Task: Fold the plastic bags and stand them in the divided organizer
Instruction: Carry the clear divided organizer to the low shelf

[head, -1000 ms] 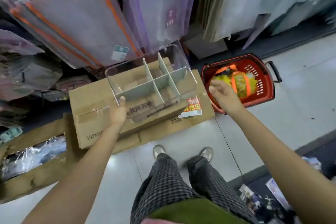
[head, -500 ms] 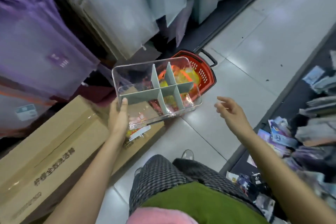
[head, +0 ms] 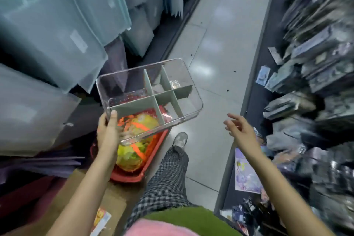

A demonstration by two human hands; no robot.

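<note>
Green hem and checked trousers nearest me, one shoe on the tiled floor (head: 210, 48). My left hand (head: 107, 136) grips the near-left corner of the clear divided organizer (head: 149, 99), thumb over the rim, holding it up tilted above the red basket (head: 134, 175), where the yellow-and-orange plastic bags (head: 132, 151) sit bundled. My right hand (head: 240, 132) hangs free to the right, fingers spread loosely, holding nothing. Every compartment I can see looks empty, so I judge we are at set-up: no folding begun. Next I'd want a level spot for the organizer, maybe the cardboard box (head: 107, 205), then a bag lifted out. Far shelves are blurred.
</note>
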